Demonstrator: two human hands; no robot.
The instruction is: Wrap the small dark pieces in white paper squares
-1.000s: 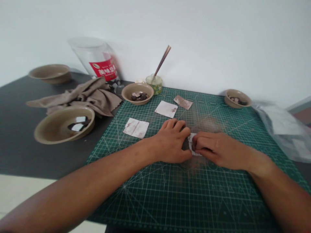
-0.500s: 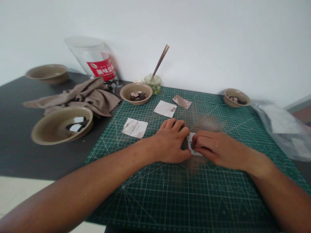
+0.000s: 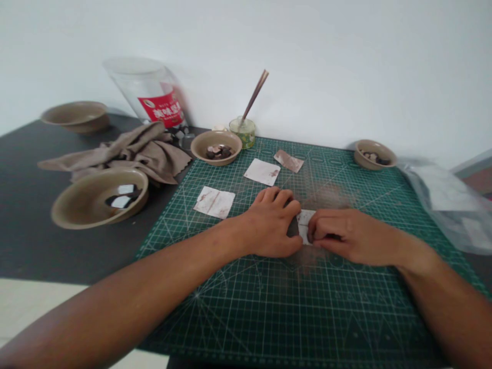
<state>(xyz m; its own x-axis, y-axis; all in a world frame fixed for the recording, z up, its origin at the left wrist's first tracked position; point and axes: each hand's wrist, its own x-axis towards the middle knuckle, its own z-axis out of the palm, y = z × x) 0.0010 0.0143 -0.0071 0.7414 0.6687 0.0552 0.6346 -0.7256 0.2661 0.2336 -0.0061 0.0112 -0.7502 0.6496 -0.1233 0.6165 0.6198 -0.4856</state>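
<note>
My left hand point(image 3: 271, 223) lies palm down on the cutting mat point(image 3: 307, 318), fingers spread and slightly bent. Between its thumb and forefinger a dark grey patch point(image 3: 292, 228) shows, mostly hidden under the hand. Beside it is a white sheet point(image 3: 303, 219) with smudges and a dark line across it. My right hand point(image 3: 342, 233) is closed in a pinch over the sheet's right part. At its fingertips a small dark piece point(image 3: 310, 236) is partly visible; its kind cannot be made out. Brown dust point(image 3: 330, 195) marks the mat around both hands.
Smudged white squares point(image 3: 214, 202) point(image 3: 262, 171) and a brown piece point(image 3: 289, 161) lie beyond my left hand. Bowls with dark pieces point(image 3: 216, 148) point(image 3: 374, 155) point(image 3: 99, 199), a cloth point(image 3: 130, 151), a jar point(image 3: 154, 97), a cup with sticks point(image 3: 246, 134) and a plastic bag point(image 3: 449, 200) surround them.
My right hand has shifted slightly to the right, exposing more of the white sheet. My left hand stays in place, and the other objects rest as before.
</note>
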